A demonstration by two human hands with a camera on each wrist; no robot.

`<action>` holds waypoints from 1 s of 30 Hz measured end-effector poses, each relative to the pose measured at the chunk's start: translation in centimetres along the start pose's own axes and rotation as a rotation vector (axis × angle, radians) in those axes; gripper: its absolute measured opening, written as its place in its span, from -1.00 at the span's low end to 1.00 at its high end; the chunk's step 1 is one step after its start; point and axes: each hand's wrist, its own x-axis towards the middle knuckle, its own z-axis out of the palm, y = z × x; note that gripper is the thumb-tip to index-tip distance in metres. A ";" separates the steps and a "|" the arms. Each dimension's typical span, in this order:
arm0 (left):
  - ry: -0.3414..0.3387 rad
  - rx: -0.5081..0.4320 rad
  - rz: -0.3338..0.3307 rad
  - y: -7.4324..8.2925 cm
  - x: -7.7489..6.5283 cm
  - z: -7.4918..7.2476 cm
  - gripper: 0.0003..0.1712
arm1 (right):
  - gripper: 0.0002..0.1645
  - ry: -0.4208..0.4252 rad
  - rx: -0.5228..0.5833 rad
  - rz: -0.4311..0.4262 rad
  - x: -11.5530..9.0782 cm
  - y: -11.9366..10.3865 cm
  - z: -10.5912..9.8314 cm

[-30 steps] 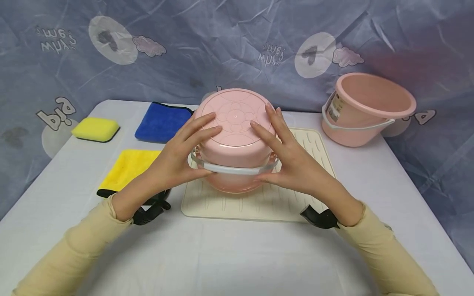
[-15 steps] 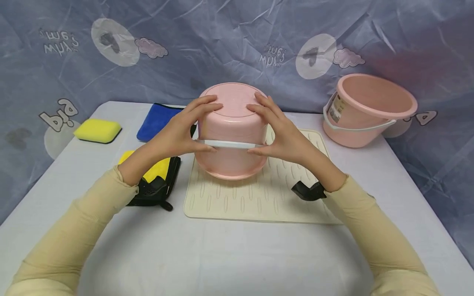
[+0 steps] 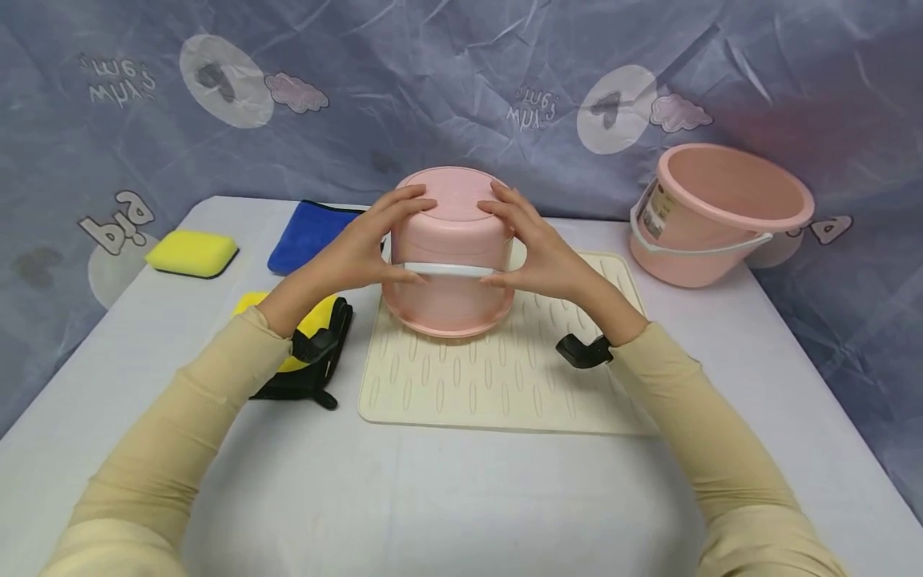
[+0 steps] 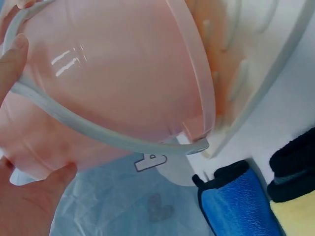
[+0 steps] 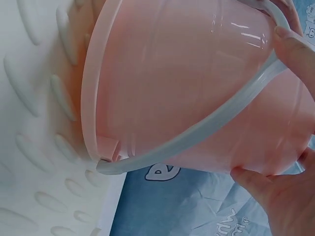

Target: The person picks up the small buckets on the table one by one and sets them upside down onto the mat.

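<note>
A pink bucket (image 3: 450,304) is upside down over the cream ribbed mat (image 3: 469,394), its base up and its wide rim low by the mat. Whether the rim touches the mat, I cannot tell. My left hand (image 3: 358,250) grips the bucket's left side, fingers over the base edge and thumb at the pale handle (image 3: 450,269). On the opposite side my right hand (image 3: 551,255) holds it likewise. Both wrist views show the handle (image 4: 93,129) slanting across the wall under the thumbs. The bucket's inside is hidden.
A second pink bucket (image 3: 692,264) stands upright at the back right. On the left lie a yellow sponge (image 3: 191,253), a folded blue cloth (image 3: 310,232) and a yellow cloth with black edging (image 3: 315,322). A printed grey-blue curtain (image 3: 433,88) hangs behind the table.
Both hands have moved away from me with the bucket and tilted it, so less of its base and more of its side show. Its rim is now farther back over the mat.
</note>
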 end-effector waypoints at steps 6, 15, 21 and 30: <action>0.014 -0.027 0.004 -0.8 -0.2 0.8 0.06 | 0.10 0.006 -0.004 -0.057 0.0 0.5 0.3; -0.030 0.024 0.001 -0.7 -1.4 0.9 0.08 | 0.13 0.020 -0.014 -0.161 -0.6 0.9 1.3; -0.040 0.027 0.005 -0.5 -1.8 0.8 0.09 | 0.20 0.015 -0.026 -0.171 -0.9 0.8 1.4; -0.058 -0.028 -0.058 -0.6 -2.7 0.8 0.30 | 0.62 -0.032 -0.248 -0.028 -2.2 0.6 1.8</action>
